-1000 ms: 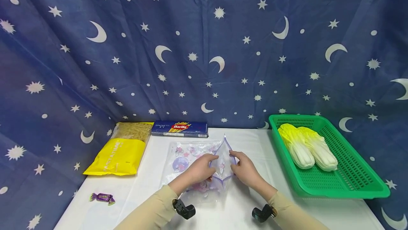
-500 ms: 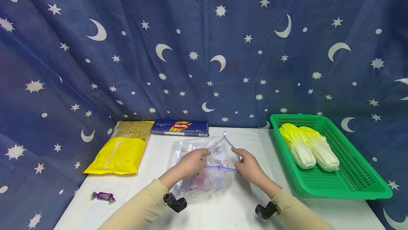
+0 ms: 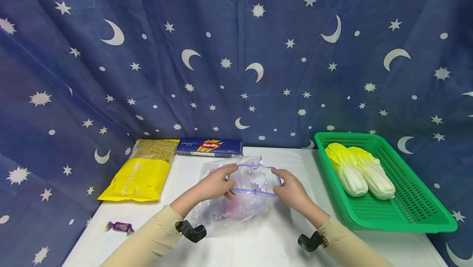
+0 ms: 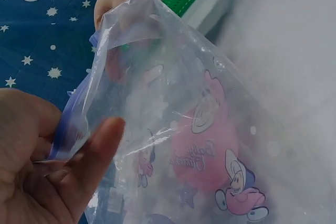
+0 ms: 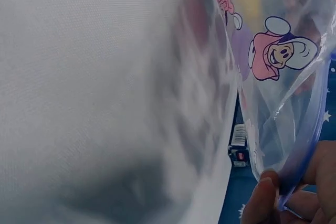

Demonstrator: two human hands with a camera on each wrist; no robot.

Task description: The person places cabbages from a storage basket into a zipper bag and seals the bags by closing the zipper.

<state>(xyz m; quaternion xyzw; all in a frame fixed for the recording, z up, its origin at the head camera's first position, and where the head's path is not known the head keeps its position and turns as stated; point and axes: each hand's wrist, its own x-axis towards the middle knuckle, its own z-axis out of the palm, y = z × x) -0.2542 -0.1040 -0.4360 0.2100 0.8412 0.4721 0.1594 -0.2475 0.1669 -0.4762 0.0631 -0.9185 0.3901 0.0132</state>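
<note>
A clear zip bag [image 3: 236, 207] with pink and purple cartoon prints stands at the middle of the white table, its purple-edged mouth spread wide. On the left side of that mouth, my left hand [image 3: 216, 182] grips the rim between thumb and fingers. My right hand [image 3: 293, 191] pinches the opposite end of the rim. Close up in the left wrist view, the purple zip strip [image 4: 68, 119] runs between the left thumb and fingers. The right wrist view has the right thumb and fingers [image 5: 262, 198] on the strip's end. Nothing shows inside the bag.
A green basket [image 3: 417, 189] holding two napa cabbages [image 3: 349, 172] stands at the right. At the back left lie a yellow pasta bag [image 3: 142, 178] and a blue spaghetti box [image 3: 210, 147]. A purple wrapped candy [image 3: 120, 227] lies front left. A starry curtain [image 3: 236, 53] hangs behind.
My left hand has moved left and up along with its side of the rim. The bag's mouth has widened from a narrow diamond to a broad opening. My right hand has shifted slightly right.
</note>
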